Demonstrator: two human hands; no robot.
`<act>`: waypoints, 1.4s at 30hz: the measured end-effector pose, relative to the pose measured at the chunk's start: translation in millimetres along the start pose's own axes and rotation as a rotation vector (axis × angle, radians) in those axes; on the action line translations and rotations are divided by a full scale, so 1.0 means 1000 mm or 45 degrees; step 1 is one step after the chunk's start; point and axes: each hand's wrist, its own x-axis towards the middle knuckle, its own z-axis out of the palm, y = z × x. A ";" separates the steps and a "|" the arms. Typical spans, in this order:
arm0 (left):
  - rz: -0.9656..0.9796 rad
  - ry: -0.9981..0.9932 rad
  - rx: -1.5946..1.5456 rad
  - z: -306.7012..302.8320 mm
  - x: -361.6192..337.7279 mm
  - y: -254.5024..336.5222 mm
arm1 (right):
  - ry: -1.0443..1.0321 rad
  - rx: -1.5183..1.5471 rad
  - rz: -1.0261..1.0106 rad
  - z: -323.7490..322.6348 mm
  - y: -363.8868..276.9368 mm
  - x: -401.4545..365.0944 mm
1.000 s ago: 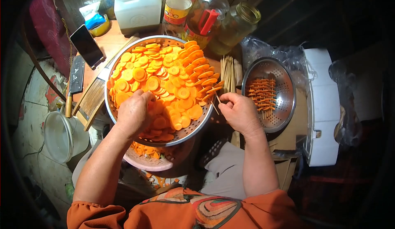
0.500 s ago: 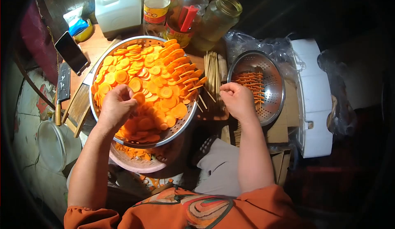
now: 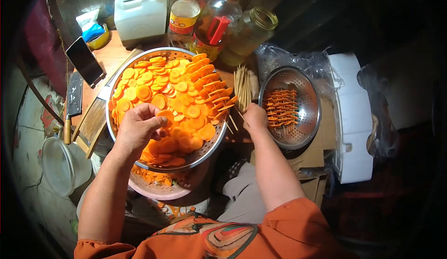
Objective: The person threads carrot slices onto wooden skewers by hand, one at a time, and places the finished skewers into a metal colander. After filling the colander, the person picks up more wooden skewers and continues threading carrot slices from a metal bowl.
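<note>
My left hand (image 3: 142, 125) is over the large perforated colander (image 3: 212, 153), its thumb and fingers pinching a round carrot slice (image 3: 165, 117). Beneath it lies a heap of carrot slices (image 3: 144, 92). Threaded carrot skewers (image 3: 208, 79) rest along the colander's right side, stick ends pointing out over the rim. My right hand (image 3: 256, 118) is closed on a thin bamboo skewer (image 3: 241, 116), most of it hidden by the fingers. Just beyond that hand is a bundle of bare bamboo skewers (image 3: 242, 85).
A smaller steel colander (image 3: 307, 119) at right holds more carrot skewers (image 3: 281, 107). Behind stand a white jug (image 3: 141, 19), bottles (image 3: 184, 14) and a glass jar (image 3: 253, 33). A phone (image 3: 85, 62), cleaver (image 3: 74, 93) and slicer board (image 3: 91, 125) sit left; a pink basin (image 3: 160, 193) is below.
My left hand has lifted a carrot slice slightly off the heap and shifted right. My right hand has moved left and down, close to the bare skewers. The whole view has shifted a little.
</note>
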 end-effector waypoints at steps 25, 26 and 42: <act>-0.041 -0.296 -0.458 0.017 -0.012 0.004 | -0.791 1.251 -0.382 -0.109 -0.058 -0.116; -0.036 -0.376 -0.530 0.021 -0.017 0.008 | -0.832 1.153 -0.599 -0.103 -0.062 -0.118; 0.044 -0.338 -0.731 0.033 -0.011 0.009 | -1.014 1.518 -0.224 -0.084 -0.088 -0.133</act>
